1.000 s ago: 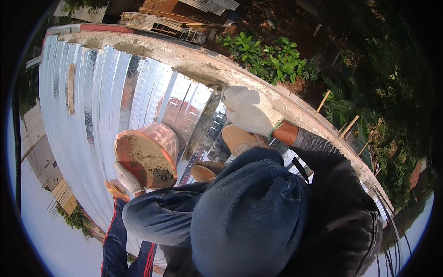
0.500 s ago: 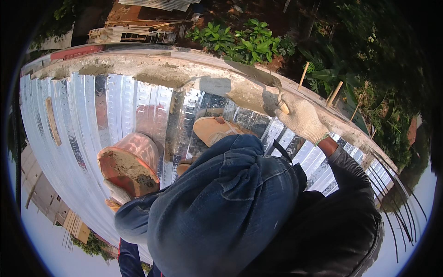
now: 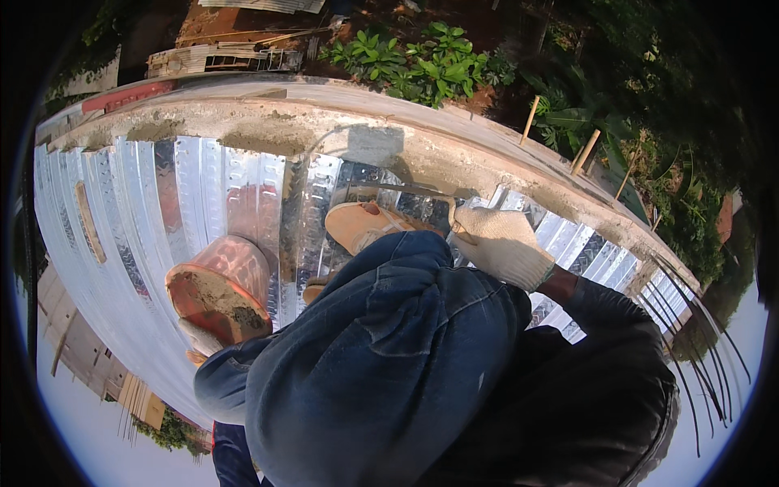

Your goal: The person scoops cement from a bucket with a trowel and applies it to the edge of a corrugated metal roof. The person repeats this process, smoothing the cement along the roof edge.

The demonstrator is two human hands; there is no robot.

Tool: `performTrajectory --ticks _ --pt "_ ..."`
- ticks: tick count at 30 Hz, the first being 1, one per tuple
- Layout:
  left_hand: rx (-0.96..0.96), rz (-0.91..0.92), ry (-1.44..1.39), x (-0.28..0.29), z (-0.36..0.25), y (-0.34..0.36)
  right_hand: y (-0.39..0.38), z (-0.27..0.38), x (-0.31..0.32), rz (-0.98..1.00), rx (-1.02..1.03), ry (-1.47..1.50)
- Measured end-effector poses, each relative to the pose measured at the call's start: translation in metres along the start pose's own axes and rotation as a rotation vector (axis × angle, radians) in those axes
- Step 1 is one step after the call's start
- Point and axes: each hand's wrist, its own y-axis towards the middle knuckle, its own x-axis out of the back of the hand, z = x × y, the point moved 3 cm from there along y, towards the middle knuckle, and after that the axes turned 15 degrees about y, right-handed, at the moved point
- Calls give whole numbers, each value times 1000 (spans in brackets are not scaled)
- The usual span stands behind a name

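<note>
Ribbed metal decking [image 3: 146, 235] lies below, edged by a concrete ledge [image 3: 243, 116]. Left of the bucket [image 3: 237, 261] is a wooden strip [image 3: 89, 223]. At the bucket's near-left rim is the gloved left hand [image 3: 200, 337], seemingly steadying it, though its fingers are partly hidden; the bucket leans toward the person, grey mortar [image 3: 213, 294] inside. Right of the bucket is a tan shoe [image 3: 355, 223], then a thin-bladed tool [image 3: 414, 191], probably a trowel, gripped by the gloved right hand [image 3: 499, 243]. Half a second ago that hand was at the ledge; it has since drawn back, bucketward, so ledge contact seems paused. Farthest right of the bucket, dark rods [image 3: 686, 325] stick out.
</note>
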Motion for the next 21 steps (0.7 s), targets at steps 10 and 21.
performTrajectory --ticks 10,21 --pt "-3 7 18 -7 -9 9 -63 -91 -39 -241 -452 119" --pt "1 31 16 -19 -17 17 -89 -138 -53 -308 -558 76"
